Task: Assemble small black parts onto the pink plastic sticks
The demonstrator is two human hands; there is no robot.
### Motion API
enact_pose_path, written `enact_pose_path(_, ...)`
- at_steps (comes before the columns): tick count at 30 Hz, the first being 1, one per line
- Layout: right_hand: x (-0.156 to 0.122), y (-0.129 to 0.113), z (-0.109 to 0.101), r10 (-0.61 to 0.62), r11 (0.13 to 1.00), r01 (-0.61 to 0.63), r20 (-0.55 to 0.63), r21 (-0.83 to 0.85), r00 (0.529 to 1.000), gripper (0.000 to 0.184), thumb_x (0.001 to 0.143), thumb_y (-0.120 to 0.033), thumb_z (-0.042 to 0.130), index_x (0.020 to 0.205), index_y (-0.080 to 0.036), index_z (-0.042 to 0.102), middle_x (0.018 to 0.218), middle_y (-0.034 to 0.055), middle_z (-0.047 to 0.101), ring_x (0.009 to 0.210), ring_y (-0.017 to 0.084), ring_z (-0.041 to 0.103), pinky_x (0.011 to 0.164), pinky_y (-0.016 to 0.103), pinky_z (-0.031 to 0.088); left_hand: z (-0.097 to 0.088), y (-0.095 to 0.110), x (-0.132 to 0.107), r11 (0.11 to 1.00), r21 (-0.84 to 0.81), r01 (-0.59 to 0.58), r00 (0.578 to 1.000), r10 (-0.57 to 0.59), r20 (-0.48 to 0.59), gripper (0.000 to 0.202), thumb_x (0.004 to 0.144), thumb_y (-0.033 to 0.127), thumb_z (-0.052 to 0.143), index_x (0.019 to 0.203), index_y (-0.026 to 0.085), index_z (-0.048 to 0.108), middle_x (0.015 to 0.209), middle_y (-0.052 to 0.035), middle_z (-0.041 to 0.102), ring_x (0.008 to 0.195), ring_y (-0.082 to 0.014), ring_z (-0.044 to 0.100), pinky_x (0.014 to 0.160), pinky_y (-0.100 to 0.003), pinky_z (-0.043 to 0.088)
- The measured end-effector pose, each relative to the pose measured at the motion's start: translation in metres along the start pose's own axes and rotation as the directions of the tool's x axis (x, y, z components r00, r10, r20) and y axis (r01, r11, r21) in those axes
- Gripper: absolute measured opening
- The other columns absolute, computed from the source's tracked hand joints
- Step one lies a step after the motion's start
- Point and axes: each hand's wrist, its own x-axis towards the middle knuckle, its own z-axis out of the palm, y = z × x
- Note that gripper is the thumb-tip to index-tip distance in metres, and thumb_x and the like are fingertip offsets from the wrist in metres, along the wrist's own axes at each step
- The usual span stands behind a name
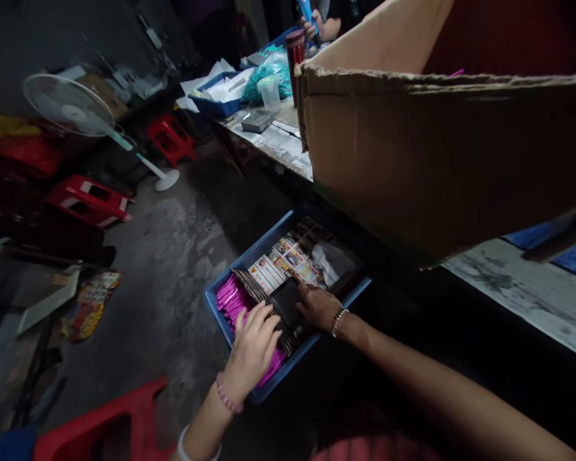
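A blue plastic crate stands low in front of me, with many thin purple pieces packed along its near left side. A cardboard strip runs beside them. My left hand rests over the purple pieces and the cardboard edge, its fingers stretched and slightly apart. A dark, flat, block-like item lies between my hands. My right hand grips its right side; some of those fingers are hidden in shadow. Printed cards or sheets and a crumpled pale plastic bag fill the crate's far part.
A big open cardboard box juts over the crate at right, on a worktable. A red thermos and clear cup stand behind. Another person's hand holds something blue. Red stools and a fan stand left.
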Motion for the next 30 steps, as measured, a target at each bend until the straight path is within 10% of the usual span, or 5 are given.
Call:
enact_pose_path(8, -0.03, 0.02, -0.031, -0.088, 0.982, 0.112, -0.158, 0.151, 0.984, 0.027, 0.098, -0.025, 0.06, 0.123, -0.014, 0.059, 0.114, 0.0092, 0.068, 0.1, 0.021, 0.068, 0.089, 0.039, 0.056, -0.015, 0.035, 0.007, 0.988, -0.113, -0.109, 0.994, 0.108, -0.016, 0.027, 0.098, 0.01, 0.049, 0.122, 0.018, 0.057, 0.125, -0.0142, 0.064, 0.121, -0.0274, 0.059, 0.103, -0.05, 0.049)
enact_pose_path(14, -0.113, 0.064, -0.053, -0.19, 0.945, 0.244, -0.242, 0.216, 0.952, 0.019, 0.1, -0.027, 0.046, 0.099, -0.018, 0.062, 0.099, 0.0103, 0.071, 0.088, 0.02, 0.07, 0.081, 0.029, 0.056, -0.015, 0.091, 0.022, 0.948, -0.269, -0.169, 0.939, 0.237, 0.247, 0.025, 0.099, 0.014, 0.049, 0.121, 0.019, 0.059, 0.129, -0.0108, 0.065, 0.116, -0.0243, 0.063, 0.1, -0.04, 0.054)
enact_pose_path(22, -0.21, 0.146, -0.023, -0.033, 0.918, 0.151, -0.311, 0.366, 0.95, 0.043, 0.097, -0.051, 0.045, 0.102, -0.02, 0.073, 0.103, 0.0121, 0.078, 0.094, 0.024, 0.077, 0.084, 0.026, 0.062, 0.016, 0.085, 0.076, 0.99, -0.018, 0.137, 0.875, -0.113, 0.471, 0.02, 0.101, 0.019, 0.052, 0.116, 0.015, 0.065, 0.116, -0.0085, 0.069, 0.105, -0.0212, 0.067, 0.096, -0.041, 0.055)
enact_pose_path(30, -0.221, 0.169, -0.005, 0.011, 0.884, 0.182, -0.406, 0.432, 0.914, 0.052, 0.095, -0.06, 0.047, 0.1, -0.02, 0.078, 0.102, 0.012, 0.08, 0.092, 0.024, 0.078, 0.081, 0.023, 0.062, 0.05, 0.051, 0.103, 0.929, 0.187, 0.319, 0.689, -0.363, 0.627, 0.028, 0.097, 0.032, 0.063, 0.12, 0.016, 0.063, 0.121, -0.0094, 0.066, 0.103, -0.0238, 0.067, 0.088, -0.045, 0.058)
